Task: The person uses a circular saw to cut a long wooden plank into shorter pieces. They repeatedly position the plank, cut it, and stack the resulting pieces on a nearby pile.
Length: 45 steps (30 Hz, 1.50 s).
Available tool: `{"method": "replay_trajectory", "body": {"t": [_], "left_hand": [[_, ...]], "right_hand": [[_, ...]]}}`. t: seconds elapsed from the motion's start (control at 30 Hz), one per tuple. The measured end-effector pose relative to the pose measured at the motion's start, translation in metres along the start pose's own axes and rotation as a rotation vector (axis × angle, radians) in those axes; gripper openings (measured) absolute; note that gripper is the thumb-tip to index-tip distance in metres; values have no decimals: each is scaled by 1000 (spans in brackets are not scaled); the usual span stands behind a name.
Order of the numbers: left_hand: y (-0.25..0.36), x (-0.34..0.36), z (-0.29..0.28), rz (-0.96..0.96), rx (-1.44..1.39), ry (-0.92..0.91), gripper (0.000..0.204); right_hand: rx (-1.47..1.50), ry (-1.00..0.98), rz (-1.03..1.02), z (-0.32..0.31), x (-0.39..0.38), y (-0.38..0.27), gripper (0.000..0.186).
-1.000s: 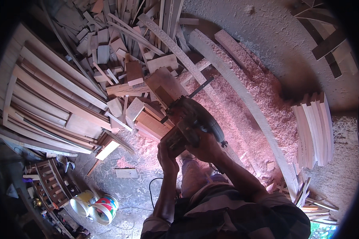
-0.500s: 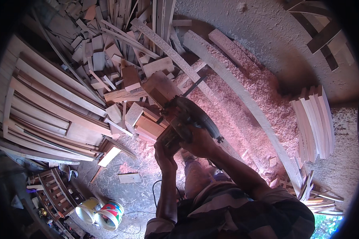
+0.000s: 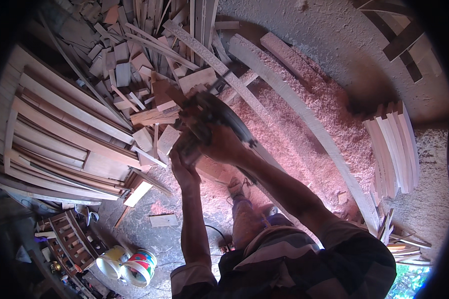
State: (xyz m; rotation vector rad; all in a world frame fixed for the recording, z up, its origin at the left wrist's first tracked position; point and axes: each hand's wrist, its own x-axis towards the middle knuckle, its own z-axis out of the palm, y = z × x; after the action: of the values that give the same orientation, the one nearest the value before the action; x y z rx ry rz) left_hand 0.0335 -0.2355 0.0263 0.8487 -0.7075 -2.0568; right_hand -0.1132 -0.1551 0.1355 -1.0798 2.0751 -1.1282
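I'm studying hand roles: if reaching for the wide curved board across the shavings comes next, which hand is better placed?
Probably the right hand: it is nearer the curved board, while the left hand sits farther left. Both hold the dark power tool, though.

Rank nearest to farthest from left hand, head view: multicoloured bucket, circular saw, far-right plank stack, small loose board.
1. Circular saw: held in left hand.
2. Small loose board: floor below.
3. Multicoloured bucket: lower left.
4. Plank stack: far right.
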Motion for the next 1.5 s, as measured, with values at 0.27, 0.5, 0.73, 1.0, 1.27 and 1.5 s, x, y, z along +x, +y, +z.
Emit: {"method": "replay_trajectory", "body": {"t": [0.27, 0.5, 0.73, 1.0, 1.27, 1.5], "left_hand": [[39, -5, 43, 389, 84, -257, 58], [-25, -119, 80, 127, 64, -234, 58], [-135, -259, 88, -264, 222, -549, 43], [-200, -395, 113, -757, 733, -1204, 46], [-281, -498, 112, -821, 374, -1603, 62], [-261, -381, 130, -155, 1364, -1798, 48]], "right_hand": [[76, 76, -323, -43, -12, -20, 62], [114, 283, -144, -107, -164, -23, 55], [16, 476, 187, -167, -361, 19, 41], [-12, 787, 495, -157, -572, 97, 43], [-131, 1017, 681, -119, -697, 155, 41], [5, 1051, 807, -92, -738, 198, 40]]}}
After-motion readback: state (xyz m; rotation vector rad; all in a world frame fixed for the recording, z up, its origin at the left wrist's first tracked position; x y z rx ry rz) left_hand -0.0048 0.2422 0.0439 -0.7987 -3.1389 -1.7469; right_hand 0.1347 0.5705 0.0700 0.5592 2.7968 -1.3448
